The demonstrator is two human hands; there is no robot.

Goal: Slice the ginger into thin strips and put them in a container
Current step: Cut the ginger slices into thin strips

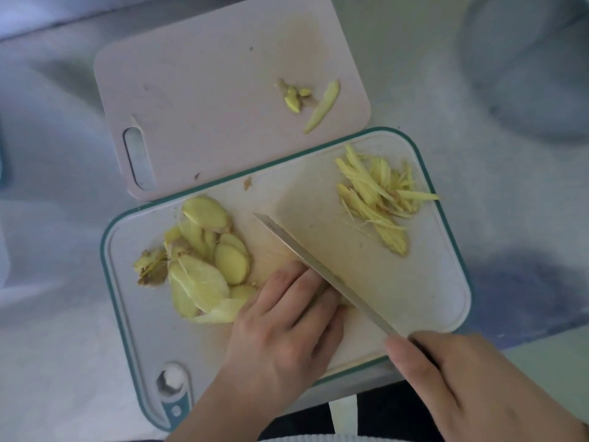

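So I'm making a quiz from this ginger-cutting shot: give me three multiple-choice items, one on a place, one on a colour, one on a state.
1. Where do the cut ginger strips lie?
A. far right of the teal-rimmed board
B. on the pink board
C. in a bowl

2. What colour is the rim of the near cutting board?
A. red
B. teal
C. black

3. What is the right hand doing?
A. lying flat and empty
B. gripping the knife
C. lifting a slice

Answers: 1 A, the strip pile sits by that board's far right edge. 2 B, a teal band runs round it. 3 B, its fingers curl round the knife's handle end, blade on the board beside the left hand.
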